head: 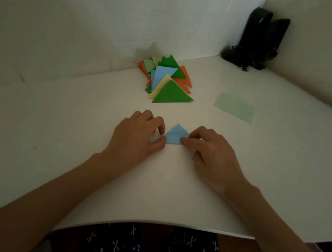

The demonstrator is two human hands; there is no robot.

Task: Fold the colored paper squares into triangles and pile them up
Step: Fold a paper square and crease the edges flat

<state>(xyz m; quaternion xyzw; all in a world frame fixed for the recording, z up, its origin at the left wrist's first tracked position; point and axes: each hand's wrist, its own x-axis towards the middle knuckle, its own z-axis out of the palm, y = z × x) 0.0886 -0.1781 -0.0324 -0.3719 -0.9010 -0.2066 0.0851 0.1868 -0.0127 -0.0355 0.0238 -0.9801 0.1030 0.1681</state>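
Right between left hand (138, 135) and right hand (210, 151), blue triangle (175, 136), corners in their pinch.

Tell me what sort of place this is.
Likely a home desk in a room corner: a white table meets two plain walls, black desktop speakers stand in the corner, and folded paper triangles lie piled.

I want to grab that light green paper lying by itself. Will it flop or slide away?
Probably floppy: the light green paper looks like one thin flat sheet. Likely very light, so a push may slide it across the smooth white table.
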